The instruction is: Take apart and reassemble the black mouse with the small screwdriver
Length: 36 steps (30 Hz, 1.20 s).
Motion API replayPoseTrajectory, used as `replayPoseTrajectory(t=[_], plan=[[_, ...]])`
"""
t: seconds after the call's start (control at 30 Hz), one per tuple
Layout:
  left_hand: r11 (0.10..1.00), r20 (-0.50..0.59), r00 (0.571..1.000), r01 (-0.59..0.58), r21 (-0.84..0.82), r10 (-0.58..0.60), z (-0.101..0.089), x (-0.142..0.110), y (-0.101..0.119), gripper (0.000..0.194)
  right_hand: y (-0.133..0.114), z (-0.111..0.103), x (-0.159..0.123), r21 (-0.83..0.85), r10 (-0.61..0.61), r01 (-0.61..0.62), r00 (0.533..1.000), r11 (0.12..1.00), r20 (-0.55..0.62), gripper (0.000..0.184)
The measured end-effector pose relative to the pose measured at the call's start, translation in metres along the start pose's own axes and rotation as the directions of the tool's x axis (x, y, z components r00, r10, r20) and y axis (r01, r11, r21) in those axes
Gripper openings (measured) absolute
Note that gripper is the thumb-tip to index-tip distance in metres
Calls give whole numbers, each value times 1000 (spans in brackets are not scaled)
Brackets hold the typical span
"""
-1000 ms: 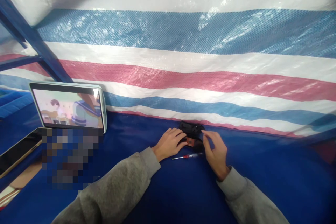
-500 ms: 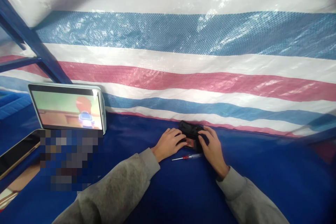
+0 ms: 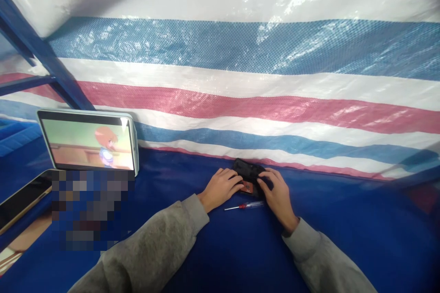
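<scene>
A small black plastic device (image 3: 246,170) lies on the blue surface near the foot of the striped sheet. An orange-red board (image 3: 247,187) shows in its near part; the exact kind of device is unclear. My left hand (image 3: 221,188) grips its left side, fingers curled at the edge and thumb beside the board. On the other side, my right hand (image 3: 277,192) holds the right end with bent fingers and thumb, covering part of it. Just nearer to me, a screwdriver (image 3: 244,205) with a clear handle and red collar lies with its tip pointing left.
A tablet (image 3: 89,142) playing a cartoon stands at the left, with a phone (image 3: 24,199) lying before it. Pixelated blur covers the area beneath the tablet. Behind everything hangs the striped plastic sheet (image 3: 240,46); a blue metal frame (image 3: 44,55) slants at the far left.
My right hand has moved slightly left and closed onto the device's right end, where its fingers were more raised before. My left hand stays in place. The screwdriver has not moved.
</scene>
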<state>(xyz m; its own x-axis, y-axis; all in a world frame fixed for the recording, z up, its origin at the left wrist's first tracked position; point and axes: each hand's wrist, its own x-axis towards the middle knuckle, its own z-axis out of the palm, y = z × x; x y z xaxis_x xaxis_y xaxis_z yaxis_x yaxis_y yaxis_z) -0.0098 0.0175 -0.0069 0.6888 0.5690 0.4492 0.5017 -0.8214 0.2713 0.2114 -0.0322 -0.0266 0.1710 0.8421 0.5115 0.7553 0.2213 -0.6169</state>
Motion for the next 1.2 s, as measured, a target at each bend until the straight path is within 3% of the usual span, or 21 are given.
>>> replayPoseTrajectory(t=[0.3, 0.5, 0.67, 0.8, 1.0, 1.2], plan=[[1000, -3, 1000, 20, -8, -20, -4, 1, 2, 29, -11, -5, 0, 107, -40, 48, 996, 993, -76, 15], [992, -235, 963, 126, -29, -130, -10, -2, 3, 28, -20, -7, -2, 170, -45, 65, 992, 983, -120, 14], [997, -347, 936, 36, -66, -57, -8, -4, 2, 52, -20, -9, -9, 245, 24, 3, 994, 970, -110, 18], [997, -326, 945, -37, -61, 15, -7, -3, 1, 61, -24, -12, -10, 239, 52, -23, 992, 971, -115, 25], [992, -262, 960, -113, -50, 96, -9, -1, 0, 56, -32, -17, -6, 278, 61, -42, 996, 960, -60, 29], [991, -267, 962, -88, -103, 58, -8, -2, -3, 53, -30, -16, -5, 315, 85, -76, 996, 946, -13, 24]])
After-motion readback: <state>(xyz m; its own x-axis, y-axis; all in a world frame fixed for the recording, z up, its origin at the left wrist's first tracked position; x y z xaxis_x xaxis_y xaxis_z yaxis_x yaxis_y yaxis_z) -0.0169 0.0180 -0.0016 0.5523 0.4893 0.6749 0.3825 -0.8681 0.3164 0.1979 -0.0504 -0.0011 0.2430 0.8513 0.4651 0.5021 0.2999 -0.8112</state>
